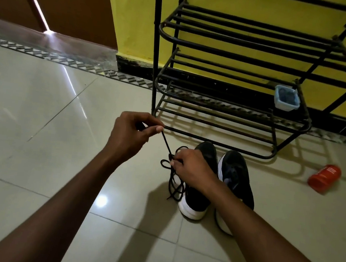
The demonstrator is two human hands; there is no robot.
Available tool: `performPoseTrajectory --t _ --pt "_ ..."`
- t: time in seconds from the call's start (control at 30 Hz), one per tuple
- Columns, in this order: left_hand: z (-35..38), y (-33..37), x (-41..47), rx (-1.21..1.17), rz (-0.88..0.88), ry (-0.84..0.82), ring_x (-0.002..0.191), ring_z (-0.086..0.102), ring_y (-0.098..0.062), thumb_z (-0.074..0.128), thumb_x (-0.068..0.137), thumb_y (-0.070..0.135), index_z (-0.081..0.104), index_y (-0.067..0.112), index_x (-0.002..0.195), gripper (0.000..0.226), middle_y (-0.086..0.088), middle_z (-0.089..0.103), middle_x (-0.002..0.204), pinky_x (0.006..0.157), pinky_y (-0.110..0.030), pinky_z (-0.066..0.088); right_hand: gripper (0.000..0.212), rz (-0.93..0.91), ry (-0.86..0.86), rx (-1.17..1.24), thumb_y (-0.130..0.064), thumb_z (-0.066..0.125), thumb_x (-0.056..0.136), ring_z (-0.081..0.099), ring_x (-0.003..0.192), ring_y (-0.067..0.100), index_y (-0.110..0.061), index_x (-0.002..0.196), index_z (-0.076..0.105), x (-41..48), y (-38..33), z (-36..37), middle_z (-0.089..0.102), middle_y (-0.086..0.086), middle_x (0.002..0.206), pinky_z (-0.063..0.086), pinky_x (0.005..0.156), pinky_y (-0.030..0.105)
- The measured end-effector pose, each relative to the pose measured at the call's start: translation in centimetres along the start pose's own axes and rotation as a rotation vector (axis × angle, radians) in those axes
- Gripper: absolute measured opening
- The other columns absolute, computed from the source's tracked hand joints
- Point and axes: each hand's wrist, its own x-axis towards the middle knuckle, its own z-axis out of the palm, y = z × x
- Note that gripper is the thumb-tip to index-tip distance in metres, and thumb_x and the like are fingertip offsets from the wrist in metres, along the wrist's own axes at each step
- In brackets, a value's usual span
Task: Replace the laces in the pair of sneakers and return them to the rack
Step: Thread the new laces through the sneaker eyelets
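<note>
Left hand (132, 134) pinching thin black cord lace (166, 144), pulling it taut up-left. Right hand (193, 168) gripping the lace's knot over left sneaker (198, 199), black fabric with white sole. Right sneaker (235, 180) touching beside it on glossy tile floor (41, 117), near black tubular metal rack (238, 73).

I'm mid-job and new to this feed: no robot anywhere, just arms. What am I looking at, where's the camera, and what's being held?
There is no machine here. These are a person's two bare arms, seen from a single camera worn on their head that looks forward and down. The left hand pinches a black lace and holds it up taut. The right hand holds the same lace lower down, over one black sneaker. The other sneaker stands beside it on the tiled floor. Behind them is a black metal rack with a small blue-rimmed container on a low shelf. A red bottle lies on the floor to the right.
</note>
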Motion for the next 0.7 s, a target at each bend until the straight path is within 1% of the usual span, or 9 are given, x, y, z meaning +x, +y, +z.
performPoseTrajectory --t 0.07,0.13,0.23,0.37,0.43,0.5,0.6,0.63,0.7 --pt "-0.4 -0.2 0.2 -0.034 -0.005 0.06 0.058 0.065 -0.011 0.081 0.084 0.02 0.08 0.021 0.088 0.003 0.009 0.075 0.074 0.054 -0.018 0.046 0.04 0.05 -0.064 -0.053 -0.023 0.061 0.094 0.052 0.058 0.017 -0.013 0.057 0.051 -0.6 0.9 0.5 0.052 0.0 0.059 0.042 0.056 0.029" --pt "-0.4 -0.3 0.3 -0.131 -0.024 0.112 0.067 0.071 -0.015 0.08 0.085 0.016 0.081 0.017 0.09 0.005 0.004 0.076 0.075 0.059 -0.022 0.051 0.039 0.066 -0.096 -0.096 -0.022 0.06 0.093 0.05 0.055 0.016 -0.014 0.056 0.05 -1.1 1.1 0.9 0.048 -0.002 0.057 0.04 0.054 0.027" --pt "0.2 -0.5 0.1 -0.335 -0.075 0.169 0.08 0.075 -0.021 0.081 0.083 0.012 0.079 0.012 0.094 0.012 -0.006 0.077 0.08 0.072 -0.027 0.057 0.026 0.034 -0.125 -0.183 -0.018 0.059 0.086 0.058 0.062 0.025 -0.006 0.063 0.056 -1.5 0.7 1.4 0.054 0.005 0.062 0.049 0.056 0.034" --pt "1.4 -0.5 -0.6 -0.734 -0.284 0.217 0.097 0.074 -0.034 0.078 0.083 0.002 0.069 0.002 0.11 0.029 -0.017 0.076 0.091 0.09 -0.043 0.058 0.021 -0.042 -0.187 -0.285 -0.014 0.059 0.078 0.057 0.066 0.026 -0.006 0.06 0.052 -1.5 0.4 2.4 0.052 0.005 0.062 0.049 0.059 0.034" --pt "1.8 -0.4 -1.0 -0.915 -0.37 0.233 0.101 0.074 -0.034 0.075 0.085 -0.002 0.058 0.0 0.122 0.041 -0.02 0.075 0.093 0.091 -0.047 0.058 0.025 -0.089 -0.222 -0.347 -0.015 0.058 0.083 0.059 0.076 0.028 -0.011 0.061 0.047 -1.5 0.0 2.8 0.052 0.004 0.068 0.042 0.065 0.031" --pt "2.1 -0.5 -1.2 -1.006 -0.424 0.248 0.094 0.074 -0.032 0.073 0.086 -0.004 0.057 0.001 0.124 0.042 -0.02 0.073 0.092 0.085 -0.043 0.059 0.023 -0.117 -0.264 -0.397 -0.023 0.061 0.089 0.062 0.089 0.029 -0.013 0.069 0.054 -1.4 -0.1 2.9 0.061 0.008 0.082 0.04 0.071 0.031" --pt "2.5 -1.7 -1.8 -0.743 -0.475 0.222 0.077 0.072 -0.022 0.074 0.088 0.003 0.068 0.004 0.113 0.026 -0.014 0.073 0.092 0.067 -0.03 0.056 0.034 -0.096 -0.304 -0.326 -0.04 0.07 0.088 0.063 0.101 0.027 -0.009 0.1 0.069 -0.3 0.3 2.4 0.068 0.01 0.103 0.051 0.086 0.037" --pt "2.7 -2.5 -2.0 -0.611 -0.489 0.22 0.073 0.071 -0.018 0.074 0.089 0.005 0.072 0.007 0.107 0.018 -0.012 0.073 0.091 0.062 -0.028 0.054 0.039 -0.072 -0.267 -0.271 -0.041 0.072 0.087 0.061 0.106 0.028 -0.01 0.111 0.068 0.4 0.9 2.2 0.067 0.01 0.109 0.052 0.089 0.041" --pt "3.0 -4.2 -2.7 -0.413 -0.515 0.218 0.065 0.066 -0.014 0.073 0.09 0.008 0.076 0.011 0.095 0.006 -0.009 0.073 0.085 0.056 -0.027 0.048 0.04 -0.068 -0.102 -0.237 -0.037 0.072 0.088 0.058 0.109 0.029 -0.009 0.115 0.065 1.8 2.2 1.7 0.065 0.011 0.111 0.051 0.09 0.043"
